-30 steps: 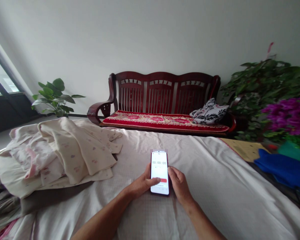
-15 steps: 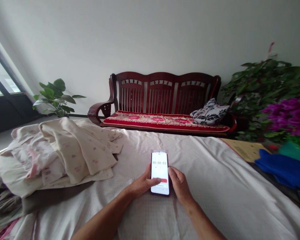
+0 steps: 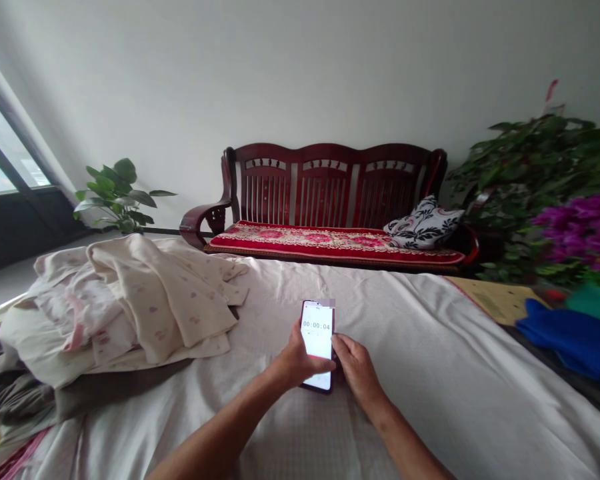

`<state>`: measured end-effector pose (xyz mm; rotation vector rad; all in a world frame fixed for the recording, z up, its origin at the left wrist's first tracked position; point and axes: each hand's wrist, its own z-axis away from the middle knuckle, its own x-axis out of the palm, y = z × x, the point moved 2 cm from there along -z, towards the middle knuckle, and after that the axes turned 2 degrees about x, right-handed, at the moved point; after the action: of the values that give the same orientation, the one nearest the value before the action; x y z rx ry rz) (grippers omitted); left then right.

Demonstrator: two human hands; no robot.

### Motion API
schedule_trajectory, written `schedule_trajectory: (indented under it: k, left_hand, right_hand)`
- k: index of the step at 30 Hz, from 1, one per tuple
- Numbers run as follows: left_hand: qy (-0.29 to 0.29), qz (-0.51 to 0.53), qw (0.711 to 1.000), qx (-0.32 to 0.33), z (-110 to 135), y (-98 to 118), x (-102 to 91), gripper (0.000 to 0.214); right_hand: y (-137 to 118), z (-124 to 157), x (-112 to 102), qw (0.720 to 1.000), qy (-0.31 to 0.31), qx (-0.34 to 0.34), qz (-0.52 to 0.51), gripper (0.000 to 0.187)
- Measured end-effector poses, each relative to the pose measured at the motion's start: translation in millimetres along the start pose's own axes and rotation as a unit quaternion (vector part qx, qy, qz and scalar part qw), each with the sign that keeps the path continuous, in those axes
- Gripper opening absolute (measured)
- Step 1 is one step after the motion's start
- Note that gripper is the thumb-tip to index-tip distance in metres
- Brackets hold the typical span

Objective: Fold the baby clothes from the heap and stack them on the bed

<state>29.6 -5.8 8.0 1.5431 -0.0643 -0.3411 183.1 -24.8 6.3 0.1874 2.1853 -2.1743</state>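
A smartphone (image 3: 317, 341) with a lit white screen reads 00:00:04. My left hand (image 3: 295, 360) is closed around its left side, the thumb lying across the lower screen over a red band. At the phone's right edge, my right hand (image 3: 357, 368) pinches with thumb and bent fingers; the fingertips behind the edge are hidden. Below the phone spreads a white cloth (image 3: 405, 360) with soft wrinkles. To the left lies a heap of cream patterned clothes (image 3: 155, 300), with dark grey fabric (image 3: 115, 390) under it.
Beyond the cloth stands a dark red wooden bench (image 3: 325, 190) with a red floral seat cover (image 3: 300, 239) and a black-and-white cushion (image 3: 425, 223). A leafy plant (image 3: 120, 193) is at the left. Purple flowers (image 3: 585, 230) and blue fabric (image 3: 565, 337) are at the right.
The counter on the phone went from 00:00:03 to 00:00:04. My left thumb has slid right and slightly down across the screen. The phone shifted a little left, and the view moved slightly.
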Motion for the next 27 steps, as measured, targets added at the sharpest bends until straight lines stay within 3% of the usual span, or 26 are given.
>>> schedule_trajectory:
  k: [4,9,14,17,22,27]
  left_hand:
    - [0.044,-0.100,0.994,-0.004,3.2,-4.3,-3.9,0.108]
    - [0.039,-0.236,0.971,-0.023,14.5,14.9,-13.1,0.112]
    - [0.034,-0.283,0.958,-0.007,22.3,35.0,-20.2,0.109]
    - [0.049,-0.262,0.964,0.017,32.2,44.6,-26.0,0.110]
    - [0.077,-0.204,0.976,0.027,68.5,54.0,-43.6,0.105]
    - [0.153,-0.135,0.977,0.059,137.4,46.2,-84.6,0.105]
  right_hand:
    - [-0.9,4.8,7.3,0.998,-0.038,0.036,-0.036,0.048]
    - [-5.1,10.8,16.6,0.995,-0.063,0.039,-0.072,0.048]
    - [-16.2,18.4,24.3,0.996,-0.052,0.021,-0.075,0.047]
    - [-24.3,24.5,29.2,0.996,-0.056,0.000,-0.072,0.046]
    - [-24.6,28.6,32.9,0.994,-0.086,-0.033,-0.066,0.047]
    - [-7.2,22.4,28.8,0.996,-0.049,0.019,-0.077,0.055]
